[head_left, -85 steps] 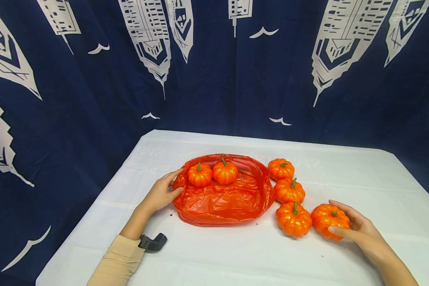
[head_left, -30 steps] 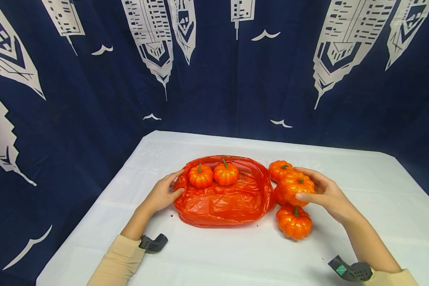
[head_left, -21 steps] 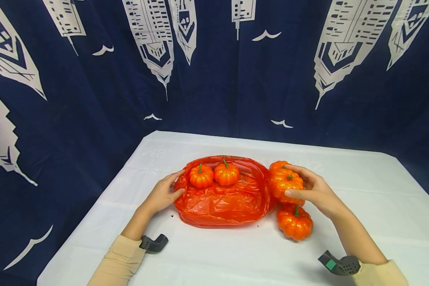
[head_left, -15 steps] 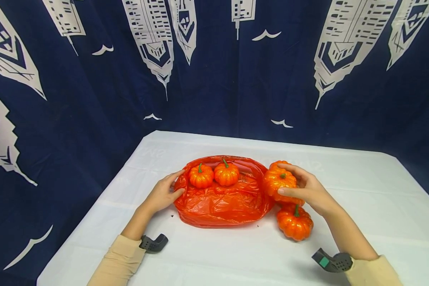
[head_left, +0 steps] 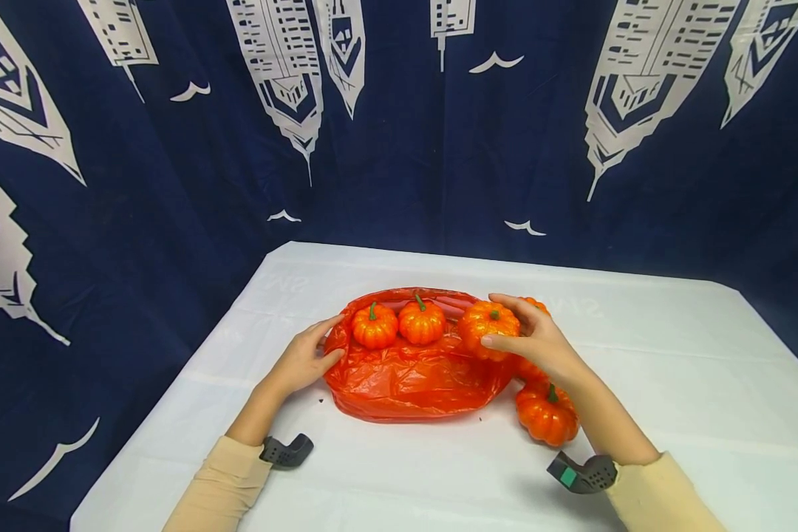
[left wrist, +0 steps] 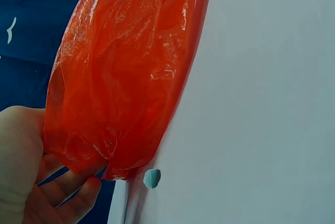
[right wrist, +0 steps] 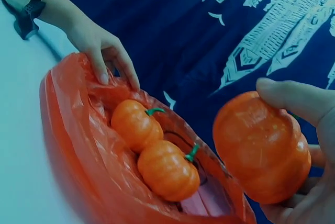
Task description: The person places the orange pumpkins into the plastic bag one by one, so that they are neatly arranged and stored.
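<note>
A red plastic bag point(head_left: 406, 388) lies with its mouth open on the white table, two small orange pumpkins point(head_left: 374, 326) with green stems side by side inside. At its left end, my left hand point(head_left: 307, 357) holds the rim, thumb over the edge; in the left wrist view some fingers point(left wrist: 78, 198) show behind the thin plastic point(left wrist: 120, 77). My right hand point(head_left: 544, 343) grips another orange pumpkin point(head_left: 476, 331) from its right side, over the right part of the bag's mouth. In the right wrist view this pumpkin point(right wrist: 256, 150) sits between thumb and fingers, beside the bag's rim.
Right of the bag are three more pumpkins: the nearest point(head_left: 548, 415) shows well, the other two are partly hidden behind my right hand. A dark blue cloth point(head_left: 399, 185) with white buildings hangs behind the table. Both wrists wear dark straps.
My right hand has lifted the rightmost pumpkin from the table and carried it leftward, past the other pumpkins, to over the bag. My left hand stays at the bag's left rim.
</note>
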`<state>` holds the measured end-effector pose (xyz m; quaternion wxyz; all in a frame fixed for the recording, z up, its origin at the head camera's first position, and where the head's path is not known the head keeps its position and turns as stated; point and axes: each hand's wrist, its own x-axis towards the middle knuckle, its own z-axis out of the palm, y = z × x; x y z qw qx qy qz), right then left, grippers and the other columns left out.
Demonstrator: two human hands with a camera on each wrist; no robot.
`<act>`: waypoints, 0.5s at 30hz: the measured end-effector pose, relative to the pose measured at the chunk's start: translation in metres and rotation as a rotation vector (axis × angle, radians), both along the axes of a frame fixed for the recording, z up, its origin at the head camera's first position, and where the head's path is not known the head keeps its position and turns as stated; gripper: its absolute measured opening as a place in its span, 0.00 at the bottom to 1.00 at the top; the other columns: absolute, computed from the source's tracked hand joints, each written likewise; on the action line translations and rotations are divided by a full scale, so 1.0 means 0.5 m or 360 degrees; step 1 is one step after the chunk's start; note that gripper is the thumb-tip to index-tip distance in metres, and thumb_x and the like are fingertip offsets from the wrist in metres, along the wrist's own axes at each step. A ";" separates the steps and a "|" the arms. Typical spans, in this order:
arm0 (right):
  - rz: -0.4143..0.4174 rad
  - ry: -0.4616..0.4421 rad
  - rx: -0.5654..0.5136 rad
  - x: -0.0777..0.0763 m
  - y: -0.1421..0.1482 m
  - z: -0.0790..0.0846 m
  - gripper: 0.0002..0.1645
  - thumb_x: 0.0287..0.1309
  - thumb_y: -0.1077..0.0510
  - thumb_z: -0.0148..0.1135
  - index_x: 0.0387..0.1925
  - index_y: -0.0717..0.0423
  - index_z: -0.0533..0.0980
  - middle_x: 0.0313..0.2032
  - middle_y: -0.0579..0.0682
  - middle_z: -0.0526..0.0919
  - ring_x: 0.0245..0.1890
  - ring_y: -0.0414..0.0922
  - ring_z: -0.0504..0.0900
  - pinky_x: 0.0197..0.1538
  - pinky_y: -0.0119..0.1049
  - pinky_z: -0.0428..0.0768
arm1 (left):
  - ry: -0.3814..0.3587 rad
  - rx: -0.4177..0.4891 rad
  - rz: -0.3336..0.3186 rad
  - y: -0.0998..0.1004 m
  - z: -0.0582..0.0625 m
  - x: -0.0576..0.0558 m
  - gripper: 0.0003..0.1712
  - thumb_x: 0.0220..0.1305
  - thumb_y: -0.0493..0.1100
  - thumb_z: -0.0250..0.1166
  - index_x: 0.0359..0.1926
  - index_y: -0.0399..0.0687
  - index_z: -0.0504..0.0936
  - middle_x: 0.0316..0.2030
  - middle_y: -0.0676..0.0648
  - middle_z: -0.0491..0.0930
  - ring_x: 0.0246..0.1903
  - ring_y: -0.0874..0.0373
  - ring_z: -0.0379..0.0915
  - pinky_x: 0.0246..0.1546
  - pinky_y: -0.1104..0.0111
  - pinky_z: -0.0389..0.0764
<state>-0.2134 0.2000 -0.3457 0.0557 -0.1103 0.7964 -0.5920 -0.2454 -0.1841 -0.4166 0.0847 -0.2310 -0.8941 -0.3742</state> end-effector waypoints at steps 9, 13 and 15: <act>-0.0167 -0.0150 -0.0100 -0.015 -0.048 -0.005 0.48 0.55 0.49 0.71 0.73 0.51 0.58 0.67 0.56 0.66 0.63 0.54 0.68 0.61 0.44 0.73 | -0.0005 -0.0009 0.0001 -0.001 -0.002 0.000 0.35 0.61 0.36 0.66 0.68 0.38 0.67 0.61 0.35 0.72 0.44 0.45 0.78 0.48 0.52 0.80; -0.0219 -0.0182 -0.0126 -0.023 -0.070 -0.013 0.49 0.55 0.50 0.71 0.73 0.52 0.57 0.68 0.56 0.64 0.64 0.54 0.66 0.63 0.46 0.70 | 0.0009 -0.0006 0.0002 -0.001 -0.003 -0.001 0.35 0.61 0.36 0.67 0.68 0.38 0.67 0.61 0.35 0.72 0.44 0.45 0.77 0.48 0.52 0.80; -0.0237 -0.0201 -0.0146 -0.028 -0.081 -0.018 0.48 0.56 0.51 0.70 0.73 0.53 0.57 0.69 0.57 0.62 0.65 0.55 0.64 0.65 0.49 0.68 | 0.0013 -0.0005 -0.0002 -0.001 -0.002 -0.002 0.35 0.61 0.36 0.67 0.68 0.38 0.67 0.61 0.35 0.72 0.44 0.45 0.78 0.47 0.52 0.80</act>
